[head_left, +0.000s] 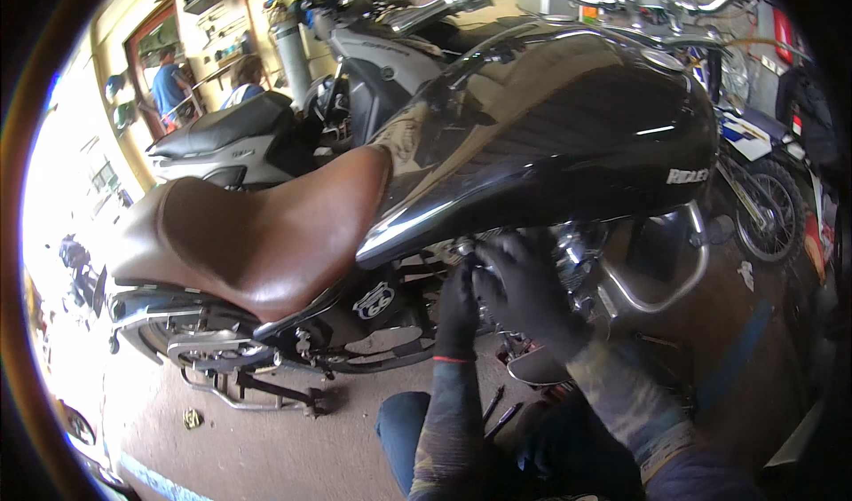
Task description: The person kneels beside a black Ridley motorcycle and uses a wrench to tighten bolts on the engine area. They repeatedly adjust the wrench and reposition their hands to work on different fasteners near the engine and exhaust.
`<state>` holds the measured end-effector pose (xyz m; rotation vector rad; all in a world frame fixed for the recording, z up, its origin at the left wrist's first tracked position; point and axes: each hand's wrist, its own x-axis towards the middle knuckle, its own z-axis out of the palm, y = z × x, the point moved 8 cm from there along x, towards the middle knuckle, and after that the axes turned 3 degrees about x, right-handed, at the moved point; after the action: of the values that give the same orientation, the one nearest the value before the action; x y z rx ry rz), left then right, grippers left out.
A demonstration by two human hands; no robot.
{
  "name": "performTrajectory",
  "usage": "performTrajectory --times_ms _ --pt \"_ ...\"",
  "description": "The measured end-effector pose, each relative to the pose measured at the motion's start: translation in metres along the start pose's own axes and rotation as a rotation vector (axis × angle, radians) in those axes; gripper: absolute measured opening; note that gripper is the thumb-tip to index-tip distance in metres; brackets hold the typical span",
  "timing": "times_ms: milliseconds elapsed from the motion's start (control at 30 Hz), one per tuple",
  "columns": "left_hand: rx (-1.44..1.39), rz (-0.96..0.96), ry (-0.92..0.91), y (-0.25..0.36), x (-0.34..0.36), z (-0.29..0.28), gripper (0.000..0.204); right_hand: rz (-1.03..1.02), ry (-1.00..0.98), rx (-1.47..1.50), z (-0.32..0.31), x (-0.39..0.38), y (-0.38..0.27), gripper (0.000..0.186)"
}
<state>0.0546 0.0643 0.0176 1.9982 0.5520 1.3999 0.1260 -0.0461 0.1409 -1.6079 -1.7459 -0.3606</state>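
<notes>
A motorcycle with a glossy black fuel tank [550, 128] and a brown leather seat [266, 226] stands side-on before me. Both my hands wear dark gloves and meet at the engine [577, 257], just under the tank's lower edge. My left hand [457, 310] is upright, its fingers bent together next to a small round metal part [465, 247]. From the right, my right hand [528, 288] reaches in with curled fingers that touch or nearly touch the left ones. Whatever the fingertips grip is hidden by the gloves.
Dark pen-shaped tools [504, 419] lie on the floor by my knees. A bent chrome bar [657, 301] sticks out at the motorcycle's front. Behind stands a grey scooter [373, 75], and a dirt bike's wheel [770, 208] is at the right. Two people [169, 84] are at the far left.
</notes>
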Motion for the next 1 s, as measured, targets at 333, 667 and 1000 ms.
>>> performTrajectory --times_ms 333,667,1000 --pt "0.952 0.152 -0.119 0.06 0.032 -0.039 0.05 0.223 -0.247 0.194 -0.055 -0.215 0.065 0.033" --pt "1.123 0.533 -0.681 0.052 0.069 0.025 0.068 0.375 -0.258 0.417 -0.044 -0.238 0.097 0.036" --pt "0.717 0.456 -0.744 0.056 0.072 0.039 0.05 0.279 -0.342 0.376 -0.036 -0.225 0.1 0.035"
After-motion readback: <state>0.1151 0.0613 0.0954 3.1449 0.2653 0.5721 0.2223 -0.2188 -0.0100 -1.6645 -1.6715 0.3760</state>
